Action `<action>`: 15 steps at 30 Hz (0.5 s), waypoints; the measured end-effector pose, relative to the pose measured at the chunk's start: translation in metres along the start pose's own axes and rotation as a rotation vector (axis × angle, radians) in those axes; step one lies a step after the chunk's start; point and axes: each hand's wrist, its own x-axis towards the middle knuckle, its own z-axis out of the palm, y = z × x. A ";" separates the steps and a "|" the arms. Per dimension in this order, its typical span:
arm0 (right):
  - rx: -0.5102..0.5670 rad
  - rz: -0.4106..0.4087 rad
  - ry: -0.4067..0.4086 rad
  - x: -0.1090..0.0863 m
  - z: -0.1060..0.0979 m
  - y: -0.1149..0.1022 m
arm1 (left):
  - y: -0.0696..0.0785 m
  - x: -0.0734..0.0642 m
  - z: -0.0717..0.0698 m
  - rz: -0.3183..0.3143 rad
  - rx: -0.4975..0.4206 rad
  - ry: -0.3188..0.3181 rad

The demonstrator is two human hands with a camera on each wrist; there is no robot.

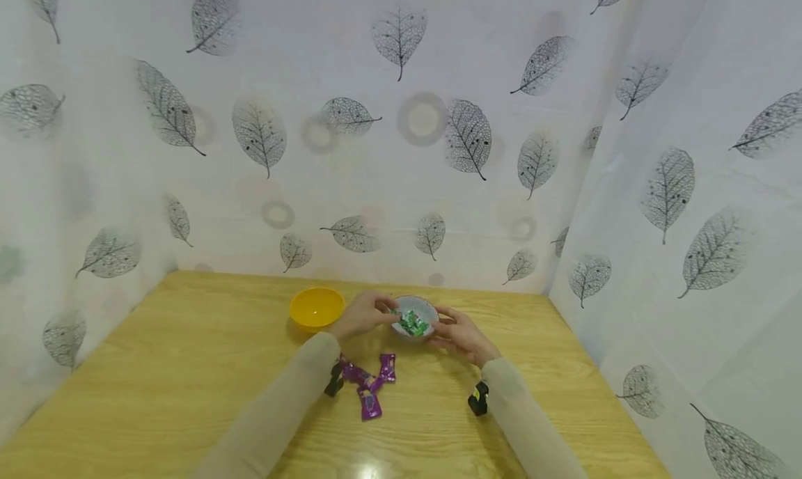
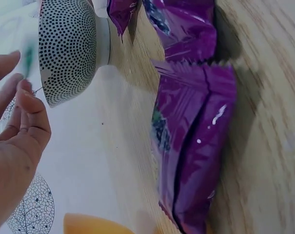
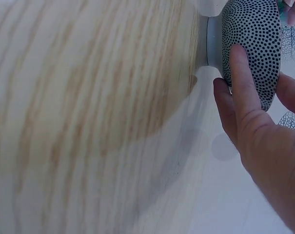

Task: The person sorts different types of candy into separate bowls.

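A white bowl with black dots point(image 3: 252, 41) stands on the table, with green-wrapped candies point(image 1: 412, 323) inside. My right hand point(image 1: 462, 334) holds the bowl from its right side, fingers against the dotted outer wall and thumb up at the rim. At the bowl's left rim, my left hand point(image 1: 366, 313) pinches a small green-wrapped candy point(image 2: 28, 61), blurred in the left wrist view. Several purple-wrapped candies point(image 2: 193, 141) lie on the table below and to the left of the bowl, partly behind the left forearm in the head view.
A yellow bowl point(image 1: 317, 308) stands left of the dotted bowl, right beside my left wrist. Wood-grain table point(image 1: 188, 367) stretches around both bowls. White curtains with leaf prints point(image 1: 401, 186) hang behind the table and along its sides.
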 end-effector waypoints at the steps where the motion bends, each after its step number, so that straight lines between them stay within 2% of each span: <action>1: 0.002 0.004 0.001 0.000 0.001 -0.001 | 0.001 -0.001 0.000 -0.003 -0.005 0.000; 8: -0.011 0.001 0.000 0.000 0.000 0.000 | -0.002 -0.007 -0.003 0.014 -0.019 0.013; 15: 0.006 -0.029 -0.037 -0.002 -0.003 0.002 | -0.003 -0.011 -0.006 -0.002 -0.036 0.029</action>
